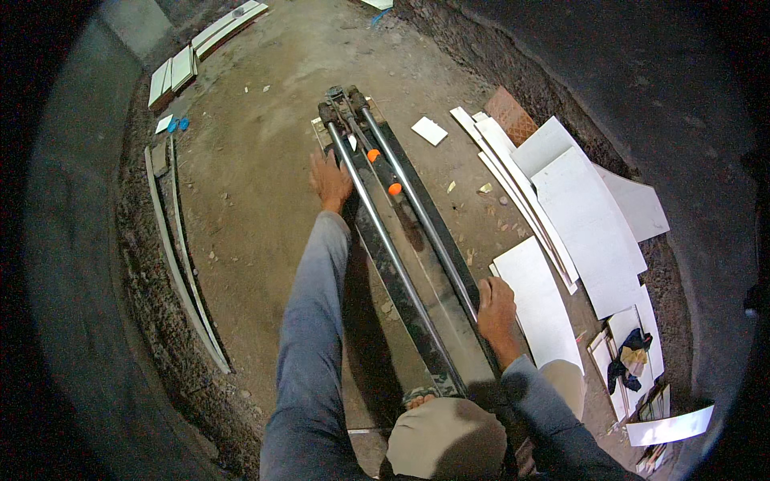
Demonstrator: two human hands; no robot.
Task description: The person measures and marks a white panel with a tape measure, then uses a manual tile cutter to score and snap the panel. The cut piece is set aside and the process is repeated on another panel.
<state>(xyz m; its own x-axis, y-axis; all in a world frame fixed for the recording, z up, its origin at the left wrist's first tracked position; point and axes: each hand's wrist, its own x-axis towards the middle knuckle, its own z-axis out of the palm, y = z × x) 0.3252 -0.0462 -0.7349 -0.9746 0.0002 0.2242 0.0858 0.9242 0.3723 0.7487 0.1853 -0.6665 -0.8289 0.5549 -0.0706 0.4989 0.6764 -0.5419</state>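
Note:
A long manual tile cutter (411, 301) with two shiny steel rails lies on the ground, slanting from the near middle to the far end. Its dark carriage mechanism (342, 104) is at the far end, and two orange round pieces (385, 171) show between the rails. My left hand (329, 181) is at the left edge near the far end, fingers spread, thumb side towards the left rail. Farther back towards me, my right hand (498, 314) has its fingers curled against the cutter's right edge; the fingertips are partly hidden. My knee (445, 437) covers the near end.
White tiles and cut strips (577, 216) lie stacked along the right, with a brown tile (510, 116) behind. A small white offcut (430, 131) lies right of the cutter. Long thin strips (172, 240) stretch along the left. More tile stacks (173, 76) stand far left.

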